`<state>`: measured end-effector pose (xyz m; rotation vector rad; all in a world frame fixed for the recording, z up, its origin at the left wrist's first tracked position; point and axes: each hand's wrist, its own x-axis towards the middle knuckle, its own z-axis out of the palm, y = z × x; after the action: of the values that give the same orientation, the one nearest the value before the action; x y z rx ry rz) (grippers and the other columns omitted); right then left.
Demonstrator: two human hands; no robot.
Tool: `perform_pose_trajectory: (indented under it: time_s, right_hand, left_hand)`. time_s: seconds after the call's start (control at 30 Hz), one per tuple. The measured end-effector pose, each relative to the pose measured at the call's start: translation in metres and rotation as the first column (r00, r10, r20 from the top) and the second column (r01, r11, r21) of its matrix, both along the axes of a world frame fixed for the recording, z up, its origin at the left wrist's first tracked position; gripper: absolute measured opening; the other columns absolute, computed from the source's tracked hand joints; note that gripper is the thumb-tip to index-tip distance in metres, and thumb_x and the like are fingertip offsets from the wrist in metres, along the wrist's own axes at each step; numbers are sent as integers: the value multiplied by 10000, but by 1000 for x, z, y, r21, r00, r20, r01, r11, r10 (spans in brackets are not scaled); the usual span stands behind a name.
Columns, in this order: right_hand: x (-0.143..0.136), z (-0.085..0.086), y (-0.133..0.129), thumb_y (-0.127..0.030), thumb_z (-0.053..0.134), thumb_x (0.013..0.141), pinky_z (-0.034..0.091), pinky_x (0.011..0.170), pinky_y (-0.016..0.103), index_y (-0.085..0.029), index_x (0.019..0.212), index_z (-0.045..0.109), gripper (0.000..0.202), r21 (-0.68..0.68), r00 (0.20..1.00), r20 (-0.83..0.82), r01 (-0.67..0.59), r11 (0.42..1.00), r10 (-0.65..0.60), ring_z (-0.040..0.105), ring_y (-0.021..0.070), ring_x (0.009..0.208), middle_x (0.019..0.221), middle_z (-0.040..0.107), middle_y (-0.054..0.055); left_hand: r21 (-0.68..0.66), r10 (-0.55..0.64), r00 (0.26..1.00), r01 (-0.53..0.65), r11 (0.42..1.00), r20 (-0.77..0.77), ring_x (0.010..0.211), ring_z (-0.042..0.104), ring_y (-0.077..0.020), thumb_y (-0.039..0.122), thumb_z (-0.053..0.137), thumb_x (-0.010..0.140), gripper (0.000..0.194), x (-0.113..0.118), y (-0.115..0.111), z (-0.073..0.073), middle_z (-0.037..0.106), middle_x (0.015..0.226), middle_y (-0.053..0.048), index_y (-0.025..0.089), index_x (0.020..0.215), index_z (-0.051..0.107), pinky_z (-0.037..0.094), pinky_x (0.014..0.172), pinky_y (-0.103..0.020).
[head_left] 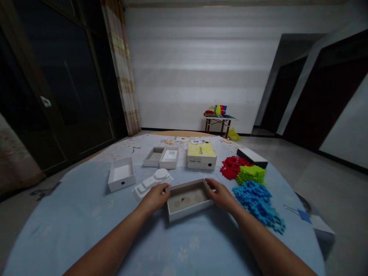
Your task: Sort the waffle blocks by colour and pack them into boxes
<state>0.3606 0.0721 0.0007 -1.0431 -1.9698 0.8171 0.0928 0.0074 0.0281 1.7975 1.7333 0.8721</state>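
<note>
An open white box (188, 211) with a greyish inside is held between my two hands at the near middle of the table. My left hand (155, 197) grips its left end, the thumb over the rim. At the right end, my right hand (221, 194) has its fingers on the rim and side wall. Just behind my left hand lies a white moulded tray (149, 184). Round brownish marks show on the bottom of the held box.
Behind stand a white box (122, 174), two small open boxes (154, 156) (169, 158) and a yellow-white box (201, 155). At right lie red (232, 165), green (251, 174) and blue (254, 199) plastic pieces, with a black-white box (252, 157) behind.
</note>
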Motion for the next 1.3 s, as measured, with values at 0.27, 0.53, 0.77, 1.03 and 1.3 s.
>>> perform_pose_trajectory:
  time_s: [0.27, 0.53, 0.77, 1.03, 1.3]
  right_hand:
    - [11, 11, -12, -105, 464, 721, 484, 742, 275, -178, 1098, 551, 394, 25, 993, 62, 94, 995, -96, 610, 176, 876, 980, 659, 55]
    - [18, 8, -23, -118, 484, 734, 475, 701, 241, -186, 1122, 549, 399, 52, 987, 76, 137, 989, -141, 603, 161, 857, 976, 653, 45]
    - [20, 5, -26, -148, 495, 761, 479, 721, 258, -204, 1150, 558, 398, 41, 991, 77, 107, 993, -109, 604, 167, 859, 999, 654, 47]
    - [22, 1, -26, -277, 522, 809, 483, 717, 259, -173, 1141, 564, 350, 30, 994, 13, 109, 994, -110, 603, 159, 839, 959, 650, 57]
    - [28, 5, -26, -382, 468, 857, 486, 755, 294, -175, 1071, 601, 327, 39, 982, -103, 165, 986, -160, 604, 179, 905, 1018, 656, 71]
  left_hand:
    - [28, 22, 993, -25, 999, 114, 729, 619, -216, 419, 455, 670, 371, 11, 17, 8, 691, 741, -31, 151, 790, 682, 464, 649, -282]
    - [7, 82, 972, -86, 996, 222, 730, 646, -229, 515, 553, 575, 350, 17, 17, -5, 711, 685, -11, 203, 659, 688, 502, 664, -272]
    - [30, 158, 977, -164, 986, 141, 904, 645, -262, 559, 557, 569, 350, 11, 9, -11, 735, 809, -30, 236, 604, 687, 486, 849, -318]
    - [52, 164, 980, -171, 984, 116, 977, 628, -278, 614, 548, 584, 393, -3, 17, -29, 736, 889, -15, 261, 652, 708, 465, 903, -354]
    - [74, 123, 966, -143, 987, 227, 887, 631, -267, 620, 590, 565, 423, 13, 2, -11, 729, 745, -31, 223, 647, 713, 497, 798, -326]
